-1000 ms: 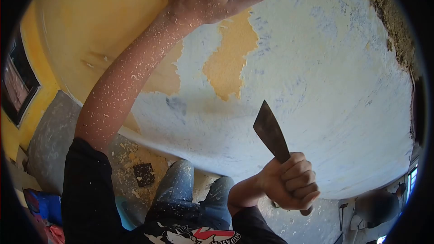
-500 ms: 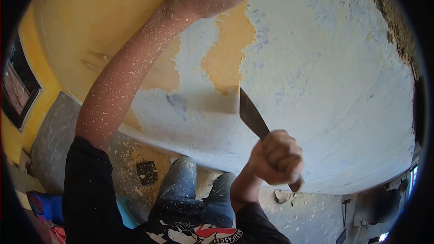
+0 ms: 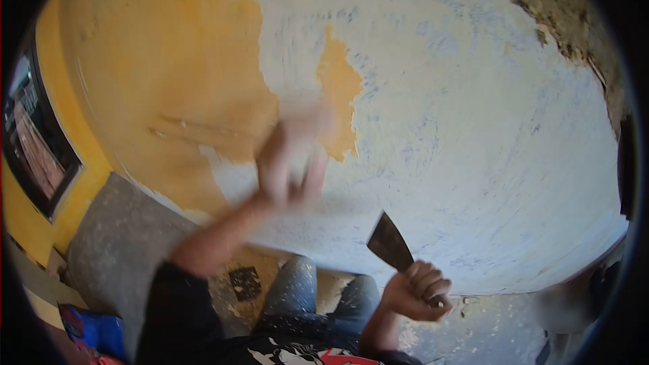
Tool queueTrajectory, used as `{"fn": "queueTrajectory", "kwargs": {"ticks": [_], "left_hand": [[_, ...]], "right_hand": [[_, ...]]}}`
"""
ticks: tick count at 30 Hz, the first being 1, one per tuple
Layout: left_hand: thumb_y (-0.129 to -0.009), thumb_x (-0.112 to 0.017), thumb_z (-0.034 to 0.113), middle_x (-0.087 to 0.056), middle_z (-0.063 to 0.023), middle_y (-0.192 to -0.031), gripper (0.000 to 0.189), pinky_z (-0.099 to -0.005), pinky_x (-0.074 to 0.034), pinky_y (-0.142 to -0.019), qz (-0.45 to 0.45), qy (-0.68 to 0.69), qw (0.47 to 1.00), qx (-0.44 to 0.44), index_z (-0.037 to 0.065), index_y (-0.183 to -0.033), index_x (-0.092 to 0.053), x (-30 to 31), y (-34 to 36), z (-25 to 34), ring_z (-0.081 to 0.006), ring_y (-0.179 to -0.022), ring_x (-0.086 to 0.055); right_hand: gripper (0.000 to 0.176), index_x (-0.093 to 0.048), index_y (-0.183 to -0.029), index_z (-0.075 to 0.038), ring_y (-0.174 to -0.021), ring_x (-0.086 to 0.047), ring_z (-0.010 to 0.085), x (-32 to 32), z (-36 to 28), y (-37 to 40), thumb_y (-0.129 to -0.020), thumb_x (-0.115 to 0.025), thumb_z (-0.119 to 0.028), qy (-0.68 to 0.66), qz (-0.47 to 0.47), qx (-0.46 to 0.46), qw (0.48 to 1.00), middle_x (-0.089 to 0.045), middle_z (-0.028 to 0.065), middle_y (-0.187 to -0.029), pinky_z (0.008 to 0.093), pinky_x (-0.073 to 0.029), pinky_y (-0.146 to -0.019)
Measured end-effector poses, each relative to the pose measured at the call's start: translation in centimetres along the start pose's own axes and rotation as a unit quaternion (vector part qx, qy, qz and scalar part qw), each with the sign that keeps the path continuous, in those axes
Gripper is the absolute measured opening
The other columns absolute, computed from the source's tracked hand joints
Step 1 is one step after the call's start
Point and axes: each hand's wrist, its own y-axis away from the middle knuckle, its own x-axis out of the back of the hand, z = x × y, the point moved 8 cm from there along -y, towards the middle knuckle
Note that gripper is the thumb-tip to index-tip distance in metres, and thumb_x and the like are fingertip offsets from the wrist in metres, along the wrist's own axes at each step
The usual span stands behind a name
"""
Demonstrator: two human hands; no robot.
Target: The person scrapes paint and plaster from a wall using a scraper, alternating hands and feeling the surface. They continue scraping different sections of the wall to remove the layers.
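A wall with yellow paint (image 3: 196, 61) on the left and a bare whitish surface (image 3: 460, 135) on the right fills the view. A ragged yellow patch (image 3: 339, 94) stands within the whitish part. My right hand (image 3: 418, 292) is closed round the handle of a scraper (image 3: 391, 242), its wide blade pointing up and left, apart from the patch. My left hand (image 3: 291, 155) is raised before the wall, left of the patch, and smeared by motion; its fingers cannot be made out.
At the left are a dark-framed window (image 3: 40, 142) and grey floor (image 3: 122, 230). A blue bag (image 3: 94, 331) lies at the lower left. A dark square piece (image 3: 245, 283) is on the flake-strewn floor beside my legs (image 3: 291, 290). Rough broken plaster (image 3: 541, 0) edges the upper right.
My left hand has come down from the top of the view. The scraper in my right hand has moved down, away from the yellow patch's lower edge. The view has shifted.
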Motion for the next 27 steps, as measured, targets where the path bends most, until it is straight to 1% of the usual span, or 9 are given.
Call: {"fn": "queueTrajectory", "kwargs": {"ticks": [3, 5, 7, 10, 11, 13, 16, 19, 27], "left_hand": [[-0.088, -0.057, 0.013, -0.059, -0.0105, -0.079, 0.013, -0.0363, -0.046, -0.065, -0.012, 0.108, 0.916, 0.385, 0.002, -0.08, -0.055, -0.2, 20.9, 3.9, -0.022, -0.07, -0.056], [-0.096, -0.051, 0.046, -0.053, -0.0017, -0.079, 0.042, -0.0303, -0.041, -0.064, -0.132, 0.179, 0.689, 0.69, 0.005, -0.095, -0.058, -4.5, 27.7, 7.4, -0.0125, -0.069, -0.049], [-0.093, -0.053, 0.055, -0.059, -0.002, -0.101, 0.06, -0.0336, -0.044, -0.079, 0.009, 0.526, 0.324, 0.787, 0.005, -0.125, -0.052, -9.4, 32.9, 12.2, -0.0145, -0.092, -0.055], [-0.094, -0.052, 0.055, -0.056, -0.0014, -0.127, 0.069, -0.0379, -0.043, -0.096, 0.081, 0.713, 0.303, 0.628, 0.007, -0.141, -0.039, -10.3, 28.9, 10.1, -0.0169, -0.121, -0.049], [-0.099, -0.049, 0.046, -0.058, -0.0019, -0.13, 0.054, -0.0413, -0.039, -0.107, 0.091, 0.588, 0.392, 0.702, 0.006, -0.135, -0.045, -9.7, 27.2, 8.5, -0.0185, -0.125, -0.051], [-0.101, -0.05, 0.035, -0.064, -0.0044, -0.119, 0.04, -0.0421, -0.046, -0.103, 0.115, 0.542, 0.551, 0.624, 0.007, -0.13, -0.05, -8.3, 24.5, 4.9, -0.02, -0.113, -0.06], [-0.1, -0.053, 0.025, -0.068, -0.008, -0.108, 0.032, -0.0402, -0.054, -0.094, 0.114, 0.506, 0.594, 0.615, 0.005, -0.125, -0.053, -7.1, 22.2, 3.1, -0.0211, -0.097, -0.068], [-0.1, -0.053, 0.021, -0.068, -0.0107, -0.106, 0.031, -0.0377, -0.058, -0.084, 0.09, 0.446, 0.651, 0.607, 0.002, -0.124, -0.053, -7.3, 21.8, 2.0, -0.0217, -0.095, -0.069], [-0.099, -0.055, 0.026, -0.065, -0.0128, -0.108, 0.038, -0.0377, -0.059, -0.08, 0.097, 0.557, 0.582, 0.585, -0.001, -0.125, -0.05, -11.1, 17.2, 1.3, -0.0266, -0.091, -0.069]], "right_hand": [[0.056, -0.031, -0.063, -0.014, -0.059, -0.033, 0.0135, 3.8, -1.8, 2.4, -0.094, -0.037, -0.06, 0.047, 0.076, -0.03, 0.996, -0.028, -0.0015, -0.056, 0.0322, -0.037, -0.063], [0.056, -0.032, -0.062, -0.014, -0.064, -0.035, 0.0146, 4.3, -1.4, 4.1, -0.093, -0.035, -0.061, 0.068, 0.115, -0.059, 0.989, -0.031, -0.0004, -0.058, 0.035, -0.038, -0.07], [0.057, -0.032, -0.062, -0.014, -0.07, -0.037, 0.0157, 4.1, -0.6, 5.7, -0.093, -0.033, -0.062, 0.099, 0.149, -0.095, 0.979, -0.033, 0.0007, -0.061, 0.0377, -0.038, -0.077], [0.053, -0.042, -0.062, -0.01, -0.083, -0.042, 0.0221, 1.1, 1.5, 8.5, -0.086, -0.039, -0.057, 0.135, 0.004, -0.162, 0.978, -0.043, 0.0054, -0.073, 0.0439, -0.036, -0.093], [0.053, -0.044, -0.061, -0.009, -0.086, -0.043, 0.0239, 0.4, 1.5, 9.2, -0.085, -0.04, -0.056, 0.163, -0.04, -0.161, 0.973, -0.047, 0.0073, -0.079, 0.0462, -0.037, -0.096], [0.046, -0.052, -0.077, -0.005, -0.091, -0.048, 0.0236, -0.1, 0.7, 9.4, -0.09, -0.048, -0.049, 0.244, -0.1, -0.167, 0.95, -0.051, 0.0098, -0.085, 0.0464, -0.041, -0.095], [0.046, -0.04, -0.127, -0.001, -0.075, -0.061, 0.0173, 0.3, 2.1, 10.8, -0.095, -0.061, -0.026, 0.183, -0.064, -0.499, 0.845, -0.057, 0.0135, -0.088, 0.0314, -0.052, -0.064], [0.048, -0.046, -0.129, -0.001, -0.069, -0.058, 0.0105, 0.1, 1.1, 8.9, -0.094, -0.064, -0.029, 0.282, -0.089, -0.568, 0.768, -0.062, 0.0058, -0.088, 0.024, -0.047, -0.065], [0.039, -0.059, -0.129, -0.002, -0.069, -0.07, 0.0139, -3.7, 3.0, 4.0, -0.09, -0.064, -0.004, 0.566, -0.23, -0.273, 0.743, -0.072, 0.0176, -0.086, 0.0269, -0.052, -0.062]]}}
